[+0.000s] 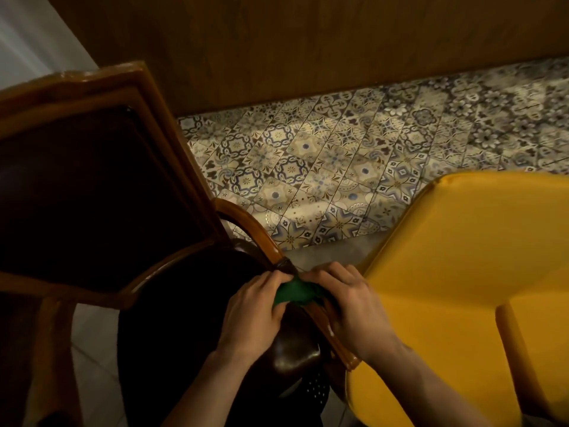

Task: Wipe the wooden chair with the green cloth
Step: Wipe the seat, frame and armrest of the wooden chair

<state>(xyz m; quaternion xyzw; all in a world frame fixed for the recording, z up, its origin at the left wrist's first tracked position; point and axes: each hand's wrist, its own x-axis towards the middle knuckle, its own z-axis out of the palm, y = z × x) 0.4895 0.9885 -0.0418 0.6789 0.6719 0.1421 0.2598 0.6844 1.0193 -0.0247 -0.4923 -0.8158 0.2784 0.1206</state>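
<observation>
The wooden chair (pixel 154 97) fills the left of the head view, with a glossy brown frame, a dark padded back and a dark seat. Its curved right armrest (pixel 246 220) runs down toward me. The green cloth (pixel 294 292) is bunched on that armrest, mostly hidden between my hands. My left hand (pixel 252 312) grips the cloth from the seat side. On the outer side my right hand (pixel 348 306) closes over both cloth and armrest. The fingertips of both hands nearly meet above the cloth.
A yellow upholstered chair (pixel 462 288) stands tight against the armrest on the right. Patterned floor tiles (pixel 338 161) lie beyond, bounded by a brown wood-panelled wall (pixel 277 41). A pale wall strip (pixel 27 35) shows at the upper left.
</observation>
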